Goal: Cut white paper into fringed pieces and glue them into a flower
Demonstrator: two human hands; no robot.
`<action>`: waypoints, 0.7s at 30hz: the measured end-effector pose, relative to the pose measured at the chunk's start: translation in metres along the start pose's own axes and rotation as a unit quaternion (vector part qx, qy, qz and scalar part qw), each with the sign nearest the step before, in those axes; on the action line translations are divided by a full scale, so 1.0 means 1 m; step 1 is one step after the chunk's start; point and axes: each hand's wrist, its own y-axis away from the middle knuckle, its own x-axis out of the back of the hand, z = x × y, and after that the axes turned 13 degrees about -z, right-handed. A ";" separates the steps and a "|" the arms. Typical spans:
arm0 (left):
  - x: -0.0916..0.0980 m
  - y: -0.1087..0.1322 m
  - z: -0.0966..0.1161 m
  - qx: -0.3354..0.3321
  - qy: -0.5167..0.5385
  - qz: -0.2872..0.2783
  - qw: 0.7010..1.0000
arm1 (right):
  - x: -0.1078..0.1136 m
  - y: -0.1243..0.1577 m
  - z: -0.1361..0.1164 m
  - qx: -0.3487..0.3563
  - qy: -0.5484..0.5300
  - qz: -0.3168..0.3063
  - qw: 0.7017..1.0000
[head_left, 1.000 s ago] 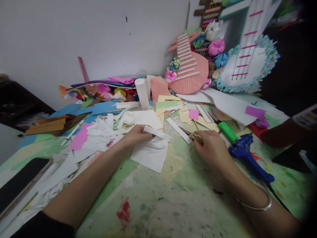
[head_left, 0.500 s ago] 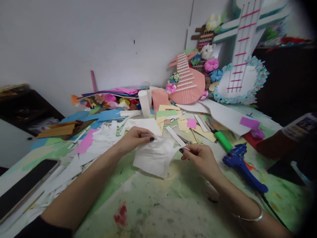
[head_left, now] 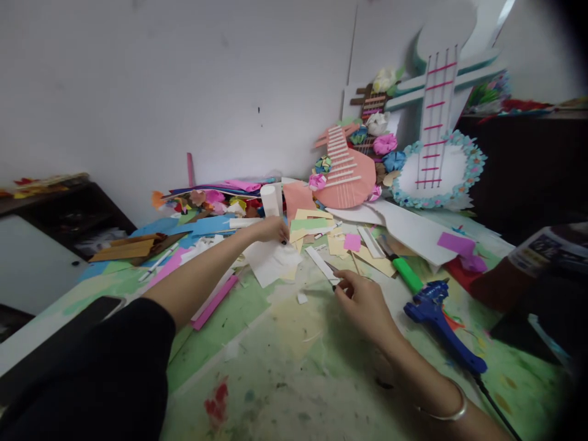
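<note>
My left hand [head_left: 274, 230] reaches over the table, its fingers closed on the upper edge of a crumpled sheet of white paper [head_left: 271, 264]. Below and to the right, my right hand [head_left: 362, 301] is in a pinch close to the table. Whatever lies between its fingertips is too small to make out. Just beyond those fingers are a white paper strip [head_left: 320, 263] and the dark tip of scissors [head_left: 331, 267], partly hidden. A little white scrap [head_left: 302, 298] lies between the two hands.
At the right lie a blue glue gun [head_left: 434, 321] with a cord and a green-handled tool [head_left: 407, 273]. Paper guitars [head_left: 351, 171] with paper flowers lean on the wall. A white paper roll [head_left: 270, 201] stands behind my left hand. A phone [head_left: 59, 331] is at the left.
My left hand has carried the white paper away and to the back, apart from my right hand. A pink strip and a small white scrap now show. The view has tilted up slightly.
</note>
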 end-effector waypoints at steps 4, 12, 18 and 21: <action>0.014 -0.028 0.007 0.001 -0.066 -0.056 0.996 | -0.004 0.001 -0.002 0.025 0.018 -0.042 0.999; 0.011 -0.047 0.003 0.033 -0.101 -0.074 0.992 | -0.007 0.004 -0.002 0.052 0.020 -0.041 0.998; 0.021 -0.020 -0.001 -0.026 -0.067 0.034 0.997 | -0.008 0.004 -0.003 0.056 0.031 -0.044 0.997; 0.028 0.011 -0.015 -0.016 -0.062 0.110 0.992 | -0.009 0.004 -0.003 0.061 0.028 -0.050 0.997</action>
